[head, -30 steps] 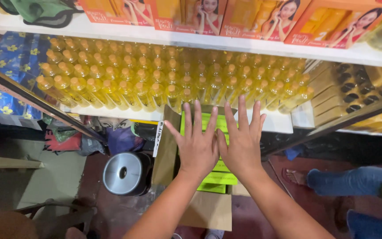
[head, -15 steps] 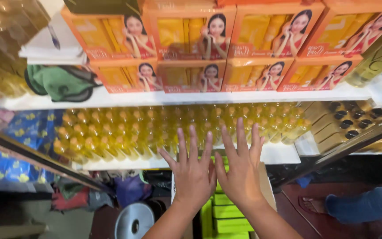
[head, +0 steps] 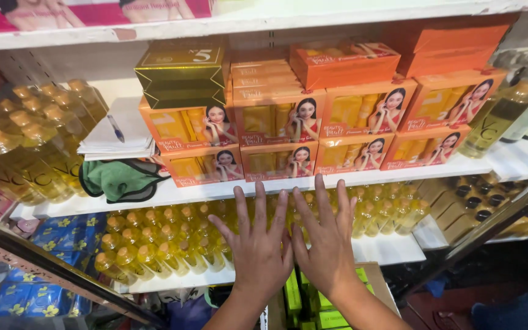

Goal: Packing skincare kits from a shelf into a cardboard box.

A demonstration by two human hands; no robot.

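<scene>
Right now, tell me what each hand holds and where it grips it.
Nothing is held. The left hand and right hand are open, fingers spread, raised in front of the yellow bottles.

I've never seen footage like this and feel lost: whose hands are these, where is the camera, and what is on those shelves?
There is no machine here. The camera sits on a person's head and looks at a shop shelf, so the two bare hands are that person's own. The left hand and right hand are held up side by side, fingers spread, palms toward the shelf; neither has a grip on anything. Behind them stand rows of small yellow bottles. The shelf above carries stacked orange boxes, a gold box on top of one stack, a folded green cloth, a pile of papers with a pen lying on it, and larger yellow bottles at the left.
</scene>
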